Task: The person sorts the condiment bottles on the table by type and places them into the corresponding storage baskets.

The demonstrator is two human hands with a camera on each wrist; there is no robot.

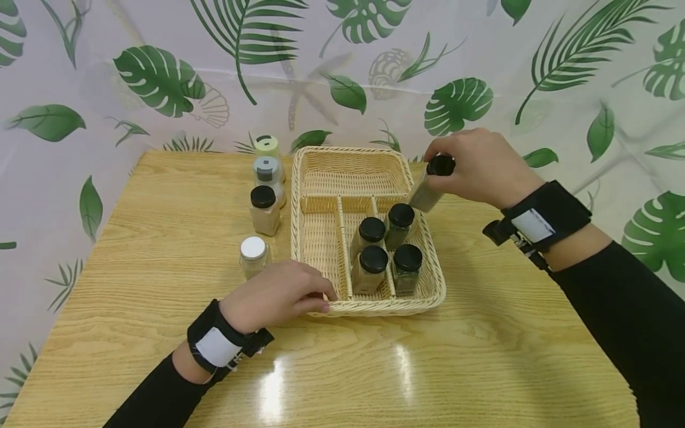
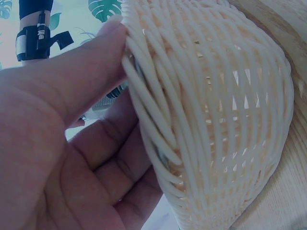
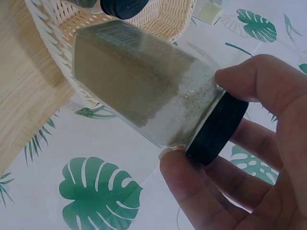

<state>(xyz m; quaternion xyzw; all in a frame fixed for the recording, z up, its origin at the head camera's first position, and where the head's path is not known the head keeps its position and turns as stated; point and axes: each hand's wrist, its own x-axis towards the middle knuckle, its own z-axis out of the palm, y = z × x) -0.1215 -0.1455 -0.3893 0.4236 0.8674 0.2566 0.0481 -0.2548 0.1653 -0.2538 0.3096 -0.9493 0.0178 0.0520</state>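
Observation:
My right hand (image 1: 484,166) pinches a spice jar (image 3: 129,81) by its black lid, with thumb and fingers on opposite sides. The clear faceted jar holds a greyish-brown powder and tilts over the right edge of the wicker basket (image 1: 385,308), overlapping the rim in the head view. With my left hand (image 1: 283,291) I grip the basket's front rim near its left corner, thumb on one side and fingers on the other. Inside, two black-lidded jars (image 1: 370,267) stand in the middle compartment and two more jars (image 1: 407,267) in the right one.
Left of the basket stand a white-lidded jar (image 1: 254,257), a black-lidded jar (image 1: 264,215), a blue-grey-lidded jar (image 1: 267,173) and a yellow-lidded jar (image 1: 266,145). The wooden table (image 1: 374,374) meets a leaf-patterned cloth (image 1: 321,59) behind.

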